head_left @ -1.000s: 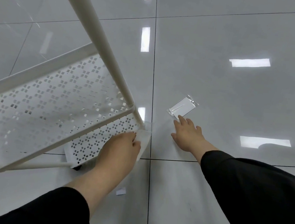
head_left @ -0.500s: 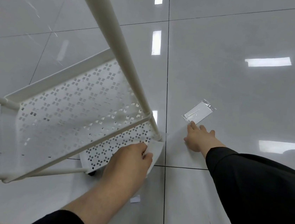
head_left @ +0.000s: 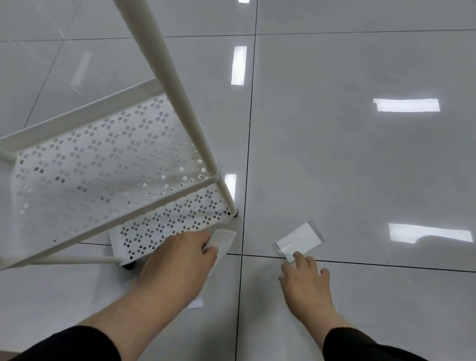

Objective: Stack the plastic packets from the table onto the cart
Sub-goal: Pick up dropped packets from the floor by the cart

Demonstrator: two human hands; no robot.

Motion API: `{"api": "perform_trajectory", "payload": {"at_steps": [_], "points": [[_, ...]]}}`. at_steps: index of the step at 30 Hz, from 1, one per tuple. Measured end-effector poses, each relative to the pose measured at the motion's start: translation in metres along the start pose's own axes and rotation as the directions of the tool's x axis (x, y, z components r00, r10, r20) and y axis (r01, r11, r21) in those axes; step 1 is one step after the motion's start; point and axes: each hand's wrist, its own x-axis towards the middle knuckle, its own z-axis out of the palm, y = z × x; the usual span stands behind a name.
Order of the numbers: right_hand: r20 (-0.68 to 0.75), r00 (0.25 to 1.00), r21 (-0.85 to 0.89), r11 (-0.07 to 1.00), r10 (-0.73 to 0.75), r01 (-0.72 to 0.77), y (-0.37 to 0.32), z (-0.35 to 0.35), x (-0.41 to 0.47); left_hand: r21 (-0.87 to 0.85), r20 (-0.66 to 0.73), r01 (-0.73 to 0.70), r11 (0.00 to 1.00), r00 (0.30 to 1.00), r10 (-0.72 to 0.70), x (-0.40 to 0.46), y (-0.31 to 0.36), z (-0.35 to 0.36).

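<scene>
Left hand (head_left: 180,262) pinches a packet (head_left: 221,239) at the cart (head_left: 68,119) shelf corner, apparently for stacking. Right hand (head_left: 307,280), fingers spread, touches a floor packet (head_left: 298,240) to retrieve it.

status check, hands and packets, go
Left hand pinches a packet at the cart corner. Right hand open, fingertips on the floor packet, not lifted. Nothing blocks it.
</scene>
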Motion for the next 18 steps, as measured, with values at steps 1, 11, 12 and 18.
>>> {"api": "perform_trajectory", "payload": {"at_steps": [1,11,12,18], "points": [[0.006,1.000,0.032,0.999,0.015,-0.015,0.004,0.001,0.001,-0.003,-0.003,0.005,1.000,1.000,-0.005,-0.002,-0.001,0.001],[0.014,0.995,-0.108,0.990,-0.094,0.095,0.028,-0.048,0.069,-0.024,-0.001,0.006,1.000,1.000,-0.006,-0.006,-0.014,0.005],[0.014,0.997,-0.105,0.991,-0.080,0.081,0.025,-0.048,0.068,-0.028,-0.001,0.010,1.000,1.000,-0.010,-0.005,-0.014,0.006],[-0.057,0.994,-0.065,0.993,0.094,-0.097,0.009,-0.022,0.044,-0.004,0.016,0.011,1.000,1.000,-0.011,-0.005,-0.018,0.008]]}}
